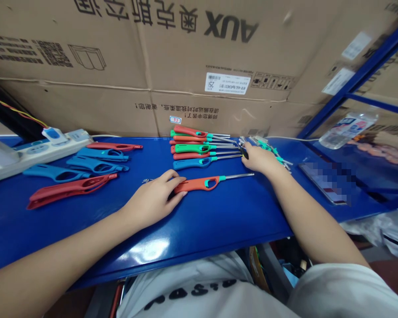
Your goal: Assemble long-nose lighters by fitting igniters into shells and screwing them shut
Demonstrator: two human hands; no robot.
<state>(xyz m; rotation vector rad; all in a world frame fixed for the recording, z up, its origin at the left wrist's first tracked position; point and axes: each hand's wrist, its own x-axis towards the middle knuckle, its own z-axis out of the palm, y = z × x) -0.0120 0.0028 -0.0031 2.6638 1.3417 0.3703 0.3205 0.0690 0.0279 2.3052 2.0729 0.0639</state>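
– white shirt (219, 300) with dark lettering sits closest, then a blue table (225, 221) past it. what's the left hand (154, 198) doing?

– it's closed on an orange lighter (195, 184), thumb on the near side and fingers on the far side, gripping the handle's left end. the metal tube points right.

– so where's that lighter, exactly?

– mid-table, just in front of a row of lighters (190, 149), red, green, orange and blue, their tubes pointing right too.

– and the right hand (260, 159)?

– curled, fingers bent round a small dark thing (244, 152), too little showing to tell what. it's near the tube ends, just beside a pile of metal and green parts (271, 150).

– anything on the left?

– loose handles (97, 165), red and blue, near a white power strip (36, 154). a cardboard wall (185, 48) stands behind it all.
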